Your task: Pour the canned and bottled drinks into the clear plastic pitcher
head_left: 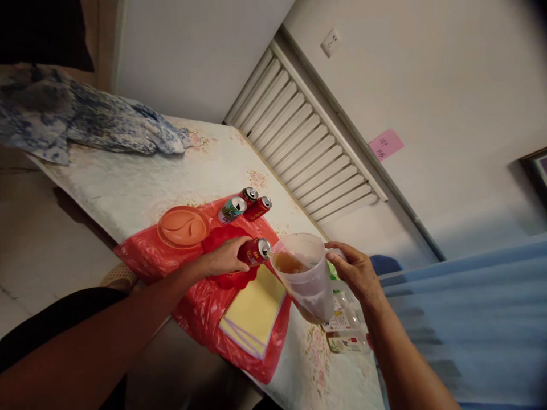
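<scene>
My left hand (225,257) is wrapped round a red drink can (255,252), which is tipped sideways with its open top at the rim of a clear plastic pitcher (311,293). Brown liquid (290,263) lies inside the pitcher. On its far side, my right hand (352,269) grips the pitcher's handle, and the pitcher is tilted toward the can. Beneath my left hand is a red scalloped dish (233,279), partly hidden. A folded yellow cloth (252,310) lies below the can and pitcher.
Several cans, including a green-and-white can (232,209) and a red can (258,208), stand behind. An orange divided dish (184,226) sits on a red plastic sheet (196,310). Plastic bottles (346,341) lie at the right, by a blue curtain (470,319). A radiator (307,136) borders the table.
</scene>
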`<state>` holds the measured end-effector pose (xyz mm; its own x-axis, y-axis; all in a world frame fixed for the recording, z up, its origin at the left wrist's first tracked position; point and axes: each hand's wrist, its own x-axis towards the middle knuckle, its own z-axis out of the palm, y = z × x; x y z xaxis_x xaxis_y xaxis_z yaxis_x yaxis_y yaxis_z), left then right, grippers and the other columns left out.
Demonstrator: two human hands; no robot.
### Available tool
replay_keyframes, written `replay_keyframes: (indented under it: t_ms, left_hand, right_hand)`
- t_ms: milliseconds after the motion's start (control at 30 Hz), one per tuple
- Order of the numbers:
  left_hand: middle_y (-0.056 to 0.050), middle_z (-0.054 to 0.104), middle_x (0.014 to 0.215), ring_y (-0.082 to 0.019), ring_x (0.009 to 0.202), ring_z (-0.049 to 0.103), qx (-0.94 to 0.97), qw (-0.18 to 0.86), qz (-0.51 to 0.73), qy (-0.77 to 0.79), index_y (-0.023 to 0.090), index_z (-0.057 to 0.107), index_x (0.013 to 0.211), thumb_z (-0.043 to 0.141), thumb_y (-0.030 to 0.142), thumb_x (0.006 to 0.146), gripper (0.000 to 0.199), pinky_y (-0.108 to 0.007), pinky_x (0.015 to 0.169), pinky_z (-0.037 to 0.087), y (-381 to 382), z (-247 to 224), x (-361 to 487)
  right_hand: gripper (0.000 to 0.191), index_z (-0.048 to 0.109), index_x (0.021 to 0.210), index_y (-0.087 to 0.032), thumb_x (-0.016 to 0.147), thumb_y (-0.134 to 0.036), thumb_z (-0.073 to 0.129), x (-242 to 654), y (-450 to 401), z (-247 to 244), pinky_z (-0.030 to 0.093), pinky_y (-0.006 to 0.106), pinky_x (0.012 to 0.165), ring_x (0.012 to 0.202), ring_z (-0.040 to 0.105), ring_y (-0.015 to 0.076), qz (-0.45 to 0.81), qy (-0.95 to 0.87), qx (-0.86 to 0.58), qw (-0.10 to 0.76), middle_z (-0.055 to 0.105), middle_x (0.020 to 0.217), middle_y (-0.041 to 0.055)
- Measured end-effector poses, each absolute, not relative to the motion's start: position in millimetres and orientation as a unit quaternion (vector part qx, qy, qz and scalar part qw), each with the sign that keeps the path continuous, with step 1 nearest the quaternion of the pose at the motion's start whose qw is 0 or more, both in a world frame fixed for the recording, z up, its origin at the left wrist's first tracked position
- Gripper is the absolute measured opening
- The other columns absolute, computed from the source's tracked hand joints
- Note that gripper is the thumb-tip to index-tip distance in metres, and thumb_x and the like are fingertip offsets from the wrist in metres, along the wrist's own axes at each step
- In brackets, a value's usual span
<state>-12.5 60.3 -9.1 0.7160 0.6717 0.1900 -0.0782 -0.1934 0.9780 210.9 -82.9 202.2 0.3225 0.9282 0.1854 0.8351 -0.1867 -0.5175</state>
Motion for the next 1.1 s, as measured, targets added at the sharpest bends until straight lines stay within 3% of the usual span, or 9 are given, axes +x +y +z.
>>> replay_keyframes:
  t_ms: [467, 1100]
  left_hand:
    - [-0.006, 0.066, 0.124, -0.028, 0.114, 0.062, 0.699, 0.608, 0.317, 0.204, 0.022, 0.056, 0.124, 0.07, 0.016, 0.061, 0.065, -0.036, 0.094, 0.048, 61.0, -10.5, -12.4]
    - [-0.007, 0.067, 0.124, -0.027, 0.112, 0.063, 0.702, 0.609, 0.308, 0.205, 0.022, 0.056, 0.124, 0.068, 0.017, 0.061, 0.063, -0.034, 0.09, 0.049, 61.4, -12.8, -10.5]
  right_hand:
    - [0.045, 0.077, 0.096, -0.018, 0.072, -0.056, 0.072, 208.5, -82.9, 207.2, 0.033, 0.023, 0.046, 0.051, 0.043, 0.0111, 0.082, -0.581, -0.763, 0.272, 0.051, 0.055, -0.0028]
    - [0.046, 0.073, 0.1, -0.016, 0.074, -0.054, 0.074, 210.7, -84.6, 207.8, 0.024, 0.022, 0.045, 0.049, 0.029, 0.0075, 0.131, -0.562, -0.766, 0.281, 0.039, 0.055, -0.0067]
